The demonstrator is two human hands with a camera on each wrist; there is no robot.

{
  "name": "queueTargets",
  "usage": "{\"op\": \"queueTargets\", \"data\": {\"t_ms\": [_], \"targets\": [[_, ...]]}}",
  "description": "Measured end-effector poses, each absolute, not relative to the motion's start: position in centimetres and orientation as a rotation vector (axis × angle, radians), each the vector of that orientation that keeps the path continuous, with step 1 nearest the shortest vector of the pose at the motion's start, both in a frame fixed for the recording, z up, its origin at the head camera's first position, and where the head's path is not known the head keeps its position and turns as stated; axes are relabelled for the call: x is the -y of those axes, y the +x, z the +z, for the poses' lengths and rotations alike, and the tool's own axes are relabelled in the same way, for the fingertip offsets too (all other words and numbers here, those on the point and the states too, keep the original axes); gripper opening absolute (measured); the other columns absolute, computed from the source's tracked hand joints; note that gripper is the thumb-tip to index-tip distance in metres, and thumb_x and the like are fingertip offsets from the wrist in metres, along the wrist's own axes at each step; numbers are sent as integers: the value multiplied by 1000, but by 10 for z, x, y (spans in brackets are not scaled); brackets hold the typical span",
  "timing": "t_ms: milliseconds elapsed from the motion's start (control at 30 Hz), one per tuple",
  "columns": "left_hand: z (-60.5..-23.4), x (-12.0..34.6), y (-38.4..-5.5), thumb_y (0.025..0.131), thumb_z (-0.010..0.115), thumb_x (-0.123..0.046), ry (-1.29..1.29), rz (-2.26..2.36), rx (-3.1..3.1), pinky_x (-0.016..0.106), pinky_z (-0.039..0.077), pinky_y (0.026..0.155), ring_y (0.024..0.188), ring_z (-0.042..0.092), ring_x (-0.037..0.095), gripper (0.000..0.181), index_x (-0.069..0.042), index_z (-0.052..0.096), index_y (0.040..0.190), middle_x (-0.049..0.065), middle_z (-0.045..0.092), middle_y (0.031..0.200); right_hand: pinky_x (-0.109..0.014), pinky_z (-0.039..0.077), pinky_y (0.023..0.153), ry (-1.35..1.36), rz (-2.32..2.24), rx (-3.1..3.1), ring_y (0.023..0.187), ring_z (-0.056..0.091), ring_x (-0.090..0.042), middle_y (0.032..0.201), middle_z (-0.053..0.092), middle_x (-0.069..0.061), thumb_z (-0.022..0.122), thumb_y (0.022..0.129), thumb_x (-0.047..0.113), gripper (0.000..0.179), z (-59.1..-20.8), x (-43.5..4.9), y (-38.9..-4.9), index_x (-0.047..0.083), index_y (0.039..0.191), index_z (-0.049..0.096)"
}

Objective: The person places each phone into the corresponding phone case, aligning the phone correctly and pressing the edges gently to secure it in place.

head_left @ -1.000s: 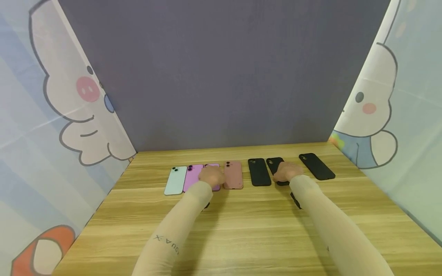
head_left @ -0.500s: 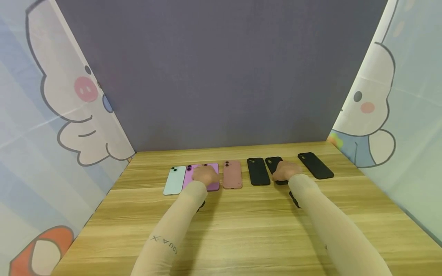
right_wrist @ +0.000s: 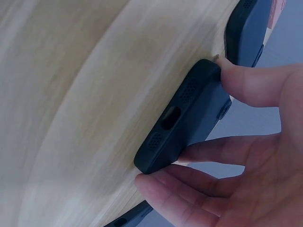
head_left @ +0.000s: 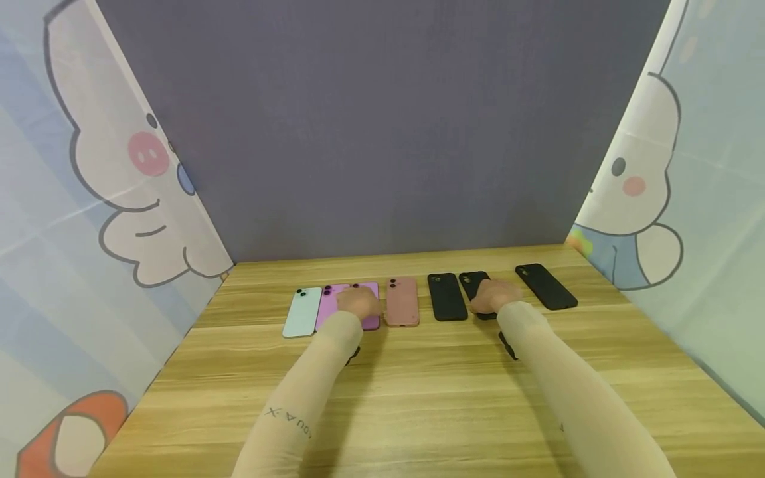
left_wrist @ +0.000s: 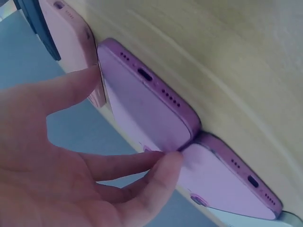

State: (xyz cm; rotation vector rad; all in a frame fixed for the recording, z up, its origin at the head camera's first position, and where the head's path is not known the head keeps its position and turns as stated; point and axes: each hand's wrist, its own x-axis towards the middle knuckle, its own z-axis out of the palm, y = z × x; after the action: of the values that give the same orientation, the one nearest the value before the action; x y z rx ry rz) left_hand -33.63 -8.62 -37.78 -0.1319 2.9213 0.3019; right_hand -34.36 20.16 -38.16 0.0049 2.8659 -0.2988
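In the head view my left hand (head_left: 358,303) is over the right-hand purple phone (head_left: 370,320), which lies beside a second purple phone (head_left: 329,312). The left wrist view shows the thumb at one long edge of this phone (left_wrist: 142,106) and the fingertips at the other, where the second phone (left_wrist: 222,175) meets it. My right hand (head_left: 496,296) grips a black phone case (head_left: 472,284) across its width. Seen from the right wrist, its thumb presses one side of the case (right_wrist: 203,111) and its fingers the opposite side. Both things lie face down, camera ends away from me.
A pale mint phone (head_left: 302,312) lies leftmost in the row. Between my hands are a pink phone (head_left: 403,302) and another black phone case (head_left: 447,297). One more black case (head_left: 546,287) lies tilted at the right. A grey panel (head_left: 394,133) stands behind the wooden table (head_left: 418,398).
My left hand has shifted left across the two purple phones, then slightly back right onto the right-hand one. The right hand stays on its black case.
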Motion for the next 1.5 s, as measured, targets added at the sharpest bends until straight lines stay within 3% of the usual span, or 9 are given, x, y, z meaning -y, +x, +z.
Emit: {"op": "queueTargets", "data": {"t_ms": [133, 233, 333, 600, 900, 1200, 1333, 1500], "targets": [[-380, 78, -331, 98, 62, -39, -154, 227, -2903, 48, 45, 104, 128, 41, 45, 61, 6, 56, 139, 36, 37, 146, -31, 28, 52, 14, -274, -2867, 53, 27, -15, 58, 34, 1, 55, 93, 22, 37, -381, -199, -344, 19, 57, 45], [-386, 71, -328, 99, 61, -39, -132, 91, -2907, 46, 44, 102, 130, 39, 45, 59, -2, 53, 145, 33, 31, 151, -30, 26, 52, 8, -258, -2868, 53, 26, -14, 58, 34, 1, 53, 93, 21, 36, -380, -198, -344, 20, 58, 45], [-390, 66, -327, 99, 59, -35, -116, 34, -2919, 45, 47, 97, 126, 41, 44, 54, -6, 55, 145, 32, 32, 150, -30, 26, 52, 12, -248, -2859, 53, 26, -14, 58, 35, 1, 53, 93, 21, 36, -379, -198, -344, 19, 58, 46], [-389, 62, -329, 92, 71, -43, -254, 162, -2939, 46, 55, 86, 109, 52, 41, 62, 6, 63, 130, 36, 46, 132, -30, 28, 52, 1, -250, -2854, 54, 28, -14, 60, 35, 1, 54, 94, 23, 36, -380, -197, -342, 19, 59, 46], [-384, 61, -332, 91, 72, -41, -336, 311, -2887, 54, 53, 90, 115, 50, 45, 65, 4, 58, 136, 36, 48, 124, -29, 24, 51, -6, -274, -2848, 52, 22, -12, 55, 29, 4, 54, 92, 20, 38, -381, -200, -344, 21, 56, 42], [-383, 75, -344, 76, 84, -41, -402, 571, -2845, 46, 52, 76, 97, 46, 34, 74, 6, 61, 127, 26, 48, 105, -29, 22, 51, -4, -323, -2859, 51, 18, -12, 53, 25, 5, 57, 87, 19, 39, -378, -201, -345, 22, 52, 40], [-385, 78, -348, 72, 85, -40, -420, 625, -2817, 44, 51, 74, 97, 45, 34, 73, 5, 62, 124, 26, 48, 103, -30, 27, 52, 20, -322, -2859, 53, 28, -14, 57, 33, 3, 60, 90, 24, 36, -377, -201, -345, 20, 57, 48], [-387, 77, -346, 72, 86, -48, -486, 631, -2839, 48, 53, 79, 101, 49, 36, 86, 6, 54, 132, 25, 48, 104, -34, 40, 58, 53, -338, -2852, 65, 49, -20, 78, 58, -5, 68, 93, 33, 23, -378, -202, -344, 12, 83, 70]]}}
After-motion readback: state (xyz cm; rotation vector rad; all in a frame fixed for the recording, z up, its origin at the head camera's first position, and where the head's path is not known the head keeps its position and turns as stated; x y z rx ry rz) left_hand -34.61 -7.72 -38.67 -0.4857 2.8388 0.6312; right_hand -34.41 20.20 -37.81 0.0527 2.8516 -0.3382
